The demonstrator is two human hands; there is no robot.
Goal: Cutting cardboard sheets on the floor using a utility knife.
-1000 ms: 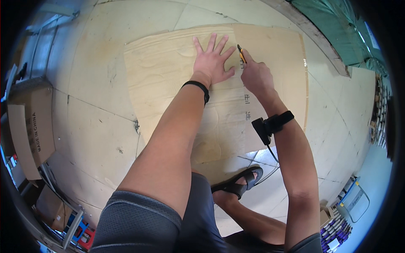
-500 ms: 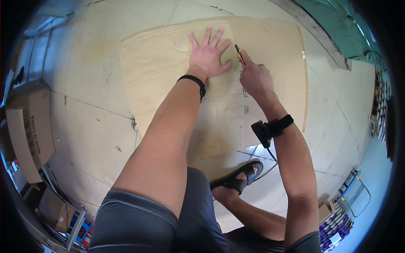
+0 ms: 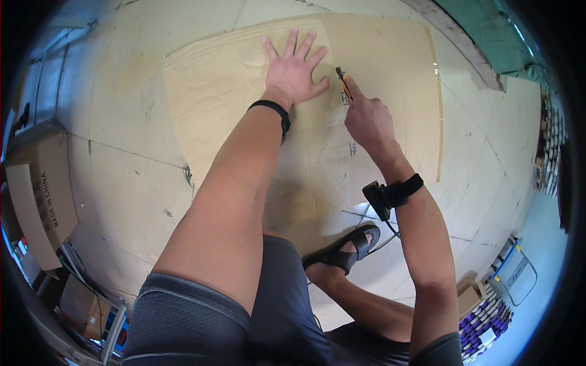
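A large flat sheet of brown cardboard (image 3: 390, 67) lies on the floor, with a seam line running down its middle. My left hand (image 3: 292, 73) rests flat on the part left of this line, fingers spread and holding nothing. Just across the line, my right hand (image 3: 370, 122) grips a yellow and black utility knife (image 3: 345, 85), its index finger stretched along the handle. The knife's tip points away from me and is close to the line. Whether the blade touches the cardboard, I cannot tell.
My sandalled foot (image 3: 345, 253) stands by the sheet's near edge. Cardboard boxes (image 3: 58, 183) are at the left. A wooden beam (image 3: 461, 46) bounds the far right, beside green sheeting (image 3: 488, 30). Stacked goods (image 3: 485, 329) and a blue-framed item (image 3: 516, 274) stand at the lower right.
The whole view has shifted a little. Against the cardboard, my right hand and the knife have moved slightly toward me along the line; my left hand keeps its place.
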